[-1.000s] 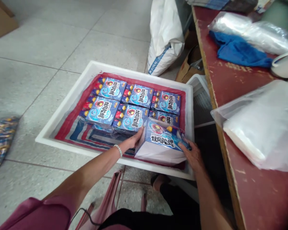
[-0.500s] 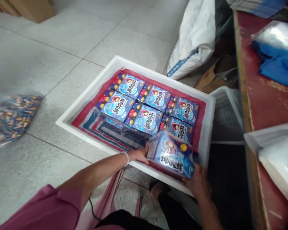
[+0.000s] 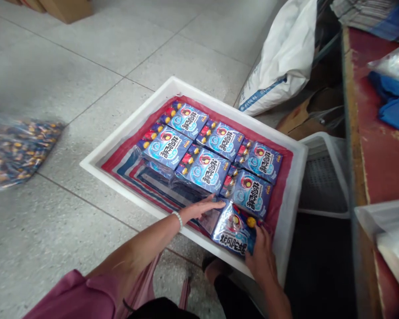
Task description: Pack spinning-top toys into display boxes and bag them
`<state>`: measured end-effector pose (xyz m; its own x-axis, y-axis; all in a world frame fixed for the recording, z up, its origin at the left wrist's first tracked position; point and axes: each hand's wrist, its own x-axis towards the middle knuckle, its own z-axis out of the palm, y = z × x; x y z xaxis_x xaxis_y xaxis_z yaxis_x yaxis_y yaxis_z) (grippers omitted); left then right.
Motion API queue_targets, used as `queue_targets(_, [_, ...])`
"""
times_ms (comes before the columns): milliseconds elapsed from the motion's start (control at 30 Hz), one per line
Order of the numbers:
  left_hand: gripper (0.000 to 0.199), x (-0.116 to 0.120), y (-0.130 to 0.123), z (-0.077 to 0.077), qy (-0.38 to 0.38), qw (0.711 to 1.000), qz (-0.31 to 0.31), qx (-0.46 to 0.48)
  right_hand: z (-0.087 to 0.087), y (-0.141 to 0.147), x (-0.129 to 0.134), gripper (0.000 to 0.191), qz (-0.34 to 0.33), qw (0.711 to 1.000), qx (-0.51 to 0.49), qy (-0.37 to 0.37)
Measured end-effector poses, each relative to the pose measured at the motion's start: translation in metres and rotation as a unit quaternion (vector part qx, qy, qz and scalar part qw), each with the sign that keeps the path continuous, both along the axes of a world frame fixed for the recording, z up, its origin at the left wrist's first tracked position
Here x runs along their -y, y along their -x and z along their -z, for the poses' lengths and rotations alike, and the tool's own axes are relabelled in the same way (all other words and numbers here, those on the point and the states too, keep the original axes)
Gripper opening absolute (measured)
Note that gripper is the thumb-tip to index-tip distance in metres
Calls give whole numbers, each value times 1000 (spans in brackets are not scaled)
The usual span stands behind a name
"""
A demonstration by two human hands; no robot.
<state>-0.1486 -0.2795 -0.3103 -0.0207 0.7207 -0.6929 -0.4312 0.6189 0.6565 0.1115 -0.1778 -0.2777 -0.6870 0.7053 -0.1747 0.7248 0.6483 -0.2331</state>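
Note:
Held between my two hands is a blue printed box [image 3: 234, 226] in shiny clear wrap, with a red and yellow piece along one side. It sits at the near right corner of a white tray [image 3: 126, 195]. My left hand [image 3: 201, 211], wearing a beaded bracelet, presses its left end, fingers stretched over the top edge. My right hand [image 3: 262, 252] curls round the right end. Beyond them, several similar boxes [image 3: 202, 170] lie in rows on a striped red, blue and white cloth [image 3: 123, 170], with small red, blue and yellow pieces beside each.
On the floor at left lies a clear bag [image 3: 23, 150] of small wrapped pieces. A white sack [image 3: 282, 57] leans behind the tray. At right are a white plastic basket [image 3: 326, 177] and a worn red table [image 3: 375, 133] with blue cloth on it. Cardboard boxes [image 3: 66, 9] stand at the back left.
The printed box has come down and slightly left into the tray's near corner. My left hand has moved up onto its top edge. The view has shifted a little.

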Motion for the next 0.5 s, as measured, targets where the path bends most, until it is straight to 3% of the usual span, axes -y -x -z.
queue_targets(100, [93,-2,-18,-7,-17,997,9,-72,6,20,-16,64,13,999,-52,9])
queue_targets(233, [97,-4,-43,-9,-38,984,14,-175,16,46,-39,77,20,999,39,14])
queue_targets(333, [92,-5,-54,-2,9,977,21,-213,23,63,-45,64,-5,991,128,45])
queue_targets(500, [85,-8,-49,15,89,972,55,-212,32,81,-40,45,-20,984,166,66])
